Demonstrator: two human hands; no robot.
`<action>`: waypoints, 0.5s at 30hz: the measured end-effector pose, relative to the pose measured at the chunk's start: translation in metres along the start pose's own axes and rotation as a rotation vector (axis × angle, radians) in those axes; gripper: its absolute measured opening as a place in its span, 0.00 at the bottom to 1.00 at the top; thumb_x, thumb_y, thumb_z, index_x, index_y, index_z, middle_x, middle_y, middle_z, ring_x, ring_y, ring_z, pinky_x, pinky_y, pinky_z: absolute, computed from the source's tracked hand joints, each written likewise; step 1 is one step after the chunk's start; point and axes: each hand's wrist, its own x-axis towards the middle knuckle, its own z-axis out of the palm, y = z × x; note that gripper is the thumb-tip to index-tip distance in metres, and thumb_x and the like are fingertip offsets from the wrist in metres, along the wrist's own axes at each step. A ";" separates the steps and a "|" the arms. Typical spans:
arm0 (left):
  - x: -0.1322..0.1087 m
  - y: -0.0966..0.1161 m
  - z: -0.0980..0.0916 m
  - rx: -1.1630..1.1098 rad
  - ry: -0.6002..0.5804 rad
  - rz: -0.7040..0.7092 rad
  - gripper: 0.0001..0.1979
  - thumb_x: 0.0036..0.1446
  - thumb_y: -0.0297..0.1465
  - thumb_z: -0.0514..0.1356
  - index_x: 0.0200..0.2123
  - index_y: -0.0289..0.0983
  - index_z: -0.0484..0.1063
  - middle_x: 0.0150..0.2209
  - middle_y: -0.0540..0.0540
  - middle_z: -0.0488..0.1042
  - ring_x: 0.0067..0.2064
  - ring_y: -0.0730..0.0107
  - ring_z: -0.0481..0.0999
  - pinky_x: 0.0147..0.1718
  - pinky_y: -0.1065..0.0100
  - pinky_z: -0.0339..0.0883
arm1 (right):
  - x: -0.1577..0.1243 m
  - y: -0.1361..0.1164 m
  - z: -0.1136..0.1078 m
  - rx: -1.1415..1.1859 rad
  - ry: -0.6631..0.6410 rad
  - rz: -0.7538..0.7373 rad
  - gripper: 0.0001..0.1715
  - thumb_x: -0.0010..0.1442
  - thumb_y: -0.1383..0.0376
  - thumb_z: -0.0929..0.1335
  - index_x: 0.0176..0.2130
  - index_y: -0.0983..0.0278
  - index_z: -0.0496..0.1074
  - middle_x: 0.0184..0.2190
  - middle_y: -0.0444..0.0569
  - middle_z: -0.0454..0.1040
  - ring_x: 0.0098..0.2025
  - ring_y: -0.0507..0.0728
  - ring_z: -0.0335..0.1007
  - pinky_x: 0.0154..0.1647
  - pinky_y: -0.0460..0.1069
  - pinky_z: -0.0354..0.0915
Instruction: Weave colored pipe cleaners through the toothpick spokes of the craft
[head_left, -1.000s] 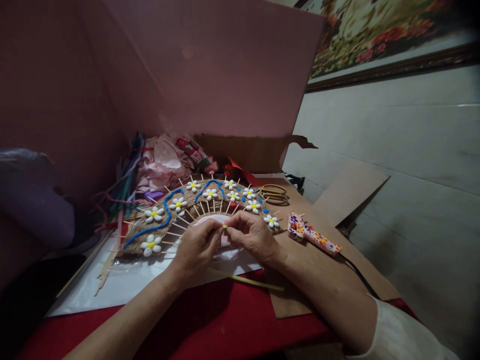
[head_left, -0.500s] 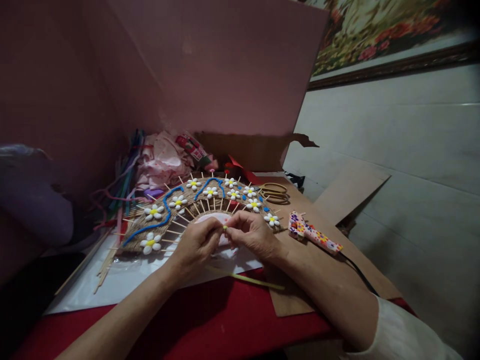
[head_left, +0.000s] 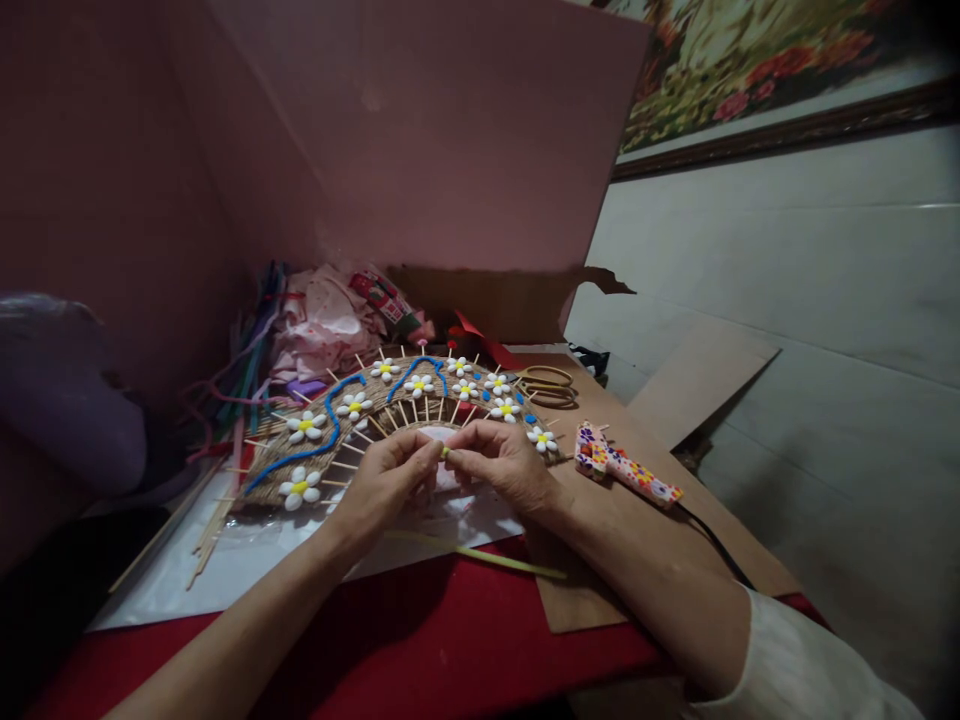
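Fingertips of my left hand (head_left: 401,473) and my right hand (head_left: 508,465) meet in a pinch around a tiny yellow-green piece (head_left: 445,452); its exact kind is too small to make out. Just beyond them stands an arch wrapped in brown twine (head_left: 405,400), with short wooden sticks jutting from both edges. White flowers with yellow centres (head_left: 302,487) and a wavy blue strip (head_left: 330,425) decorate it. Below my hands lies a long yellow-green strip (head_left: 510,563) like a pipe cleaner, partly hidden by my left hand.
A glue gun with a flowered cover (head_left: 626,468) lies at right on brown cardboard (head_left: 585,585), its cord trailing off. Gold-handled scissors (head_left: 547,385) rest behind it. At back left are pink crumpled cloth (head_left: 326,315) and coloured pipe cleaners (head_left: 255,340). Loose sticks (head_left: 208,545) lie left.
My pinched fingers have shifted slightly and the small yellow-green piece turns between them. The arch and the tools stay where they were.
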 end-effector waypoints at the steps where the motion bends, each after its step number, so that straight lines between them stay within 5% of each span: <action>1: 0.000 0.000 -0.001 -0.011 -0.003 -0.018 0.15 0.53 0.41 0.57 0.25 0.35 0.63 0.16 0.55 0.61 0.16 0.79 0.58 0.16 0.75 0.53 | 0.000 0.000 -0.001 -0.022 0.004 -0.005 0.11 0.49 0.61 0.71 0.29 0.68 0.72 0.19 0.40 0.69 0.19 0.46 0.63 0.20 0.42 0.62; 15: 0.001 -0.001 0.005 0.315 0.157 0.195 0.09 0.53 0.32 0.56 0.23 0.35 0.69 0.16 0.53 0.65 0.17 0.78 0.60 0.16 0.75 0.54 | -0.003 0.003 0.001 -0.217 0.039 -0.026 0.10 0.53 0.61 0.68 0.32 0.67 0.72 0.23 0.43 0.71 0.22 0.48 0.66 0.23 0.44 0.64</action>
